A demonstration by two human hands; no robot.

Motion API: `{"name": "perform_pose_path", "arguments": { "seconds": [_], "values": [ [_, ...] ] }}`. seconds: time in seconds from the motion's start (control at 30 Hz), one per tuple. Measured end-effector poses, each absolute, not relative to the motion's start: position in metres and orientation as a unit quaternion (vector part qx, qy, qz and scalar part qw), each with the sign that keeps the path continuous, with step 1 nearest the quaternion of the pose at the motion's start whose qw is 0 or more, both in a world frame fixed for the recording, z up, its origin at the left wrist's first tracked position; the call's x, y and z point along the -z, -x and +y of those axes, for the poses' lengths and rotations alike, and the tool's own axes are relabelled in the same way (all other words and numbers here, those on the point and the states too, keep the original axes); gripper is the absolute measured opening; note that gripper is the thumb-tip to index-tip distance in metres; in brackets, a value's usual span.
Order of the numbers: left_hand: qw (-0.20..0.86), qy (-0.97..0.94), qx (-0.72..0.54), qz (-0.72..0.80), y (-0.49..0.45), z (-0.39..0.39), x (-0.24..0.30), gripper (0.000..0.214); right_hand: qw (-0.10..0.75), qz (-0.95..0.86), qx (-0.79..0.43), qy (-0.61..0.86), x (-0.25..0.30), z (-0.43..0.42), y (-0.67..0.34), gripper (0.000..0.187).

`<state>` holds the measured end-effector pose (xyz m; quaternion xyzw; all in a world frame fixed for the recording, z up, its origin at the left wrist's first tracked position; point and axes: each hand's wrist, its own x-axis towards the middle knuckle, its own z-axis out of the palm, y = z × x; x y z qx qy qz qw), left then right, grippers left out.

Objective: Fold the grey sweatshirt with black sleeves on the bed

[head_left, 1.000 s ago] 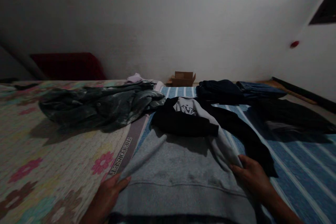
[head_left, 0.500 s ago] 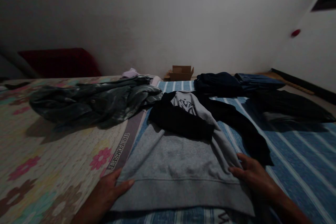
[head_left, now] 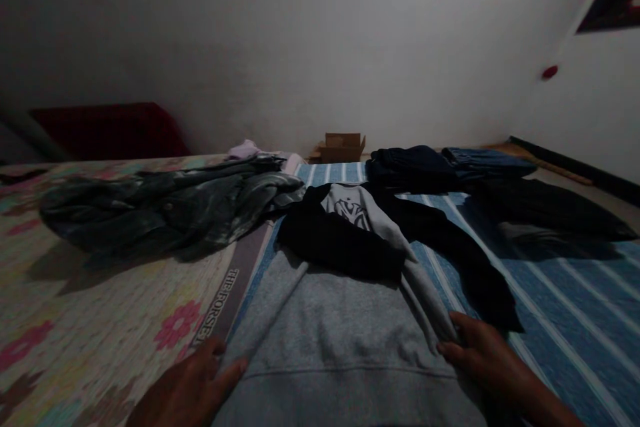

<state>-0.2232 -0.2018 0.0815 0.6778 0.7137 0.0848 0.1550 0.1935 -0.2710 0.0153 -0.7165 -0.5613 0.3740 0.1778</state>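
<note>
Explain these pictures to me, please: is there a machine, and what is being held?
No machine shows here, only a person at work. Every picture comes from one camera worn on that person's head, looking forward and down. The bare left hand and right hand each hold one side of a grey sweatshirt near its lower band. It is spread over a blue striped cloth, one black sleeve laid across it. On the left, a crumpled dark garment lies on a floral cover; on the right are folded dark clothes.
</note>
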Motion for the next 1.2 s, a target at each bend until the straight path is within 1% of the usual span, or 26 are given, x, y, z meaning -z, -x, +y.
{"name": "perform_pose_path", "arguments": {
  "seconds": [0.1, 0.2, 0.3, 0.37, 0.47, 0.57, 0.67, 0.73, 0.83, 0.87, 0.9, 0.97, 1.03, 1.1, 1.2],
  "values": [
    [0.141, -0.705, -0.064, 0.692, 0.2, -0.194, -0.096, 0.036, 0.148, -0.575, -0.341, 0.729, -0.037, -0.26, -0.199, 0.037],
    [0.152, -0.781, -0.035, 0.604, 0.16, -0.183, -0.105, 0.032, 0.168, -0.576, -0.26, 0.756, -0.06, -0.233, -0.213, 0.047],
    [0.156, -0.845, -0.007, 0.511, 0.112, -0.17, -0.111, 0.025, 0.157, -0.582, -0.165, 0.78, -0.075, -0.188, -0.235, 0.042],
    [0.172, -0.883, 0.013, 0.436, 0.083, -0.16, -0.115, 0.021, 0.119, -0.581, -0.127, 0.795, -0.079, -0.152, -0.251, 0.036],
    [0.146, -0.916, 0.015, 0.373, 0.045, -0.133, -0.117, 0.02, 0.084, -0.538, -0.085, 0.835, -0.077, -0.103, -0.271, 0.038],
    [0.083, -0.92, 0.012, 0.382, 0.014, -0.091, -0.11, 0.019, 0.079, -0.523, -0.083, 0.845, -0.068, -0.064, -0.283, 0.045],
    [0.039, -0.904, 0.013, 0.425, -0.011, -0.044, -0.093, 0.022, 0.072, -0.531, -0.092, 0.839, -0.055, -0.038, -0.285, 0.047],
    [0.032, -0.898, 0.016, 0.439, -0.023, -0.016, -0.079, 0.024, 0.062, -0.54, -0.098, 0.834, -0.047, -0.026, -0.282, 0.042],
    [0.032, -0.891, 0.025, 0.453, -0.034, 0.015, -0.061, 0.024, 0.061, -0.565, -0.095, 0.817, -0.047, -0.018, -0.275, 0.024],
    [0.033, -0.888, 0.029, 0.458, -0.036, 0.021, -0.056, 0.025, 0.066, -0.575, -0.087, 0.811, -0.052, -0.018, -0.273, 0.021],
    [0.036, -0.885, 0.032, 0.462, -0.037, 0.027, -0.052, 0.027, 0.072, -0.581, -0.075, 0.807, -0.059, -0.02, -0.271, 0.021],
    [0.041, -0.882, 0.034, 0.467, -0.039, 0.032, -0.045, 0.03, 0.086, -0.589, -0.025, 0.803, -0.076, -0.024, -0.272, 0.028],
    [0.049, -0.881, 0.034, 0.469, -0.041, 0.033, -0.038, 0.036, 0.092, -0.589, 0.069, 0.8, -0.092, -0.029, -0.277, 0.035],
    [0.059, -0.879, 0.038, 0.472, -0.044, 0.031, -0.032, 0.049, 0.068, -0.587, 0.135, 0.796, -0.098, -0.029, -0.287, 0.038],
    [0.091, -0.869, 0.06, 0.483, -0.05, 0.028, -0.026, 0.067, 0.018, -0.597, 0.128, 0.792, -0.085, -0.026, -0.302, 0.032]
  ]
}}
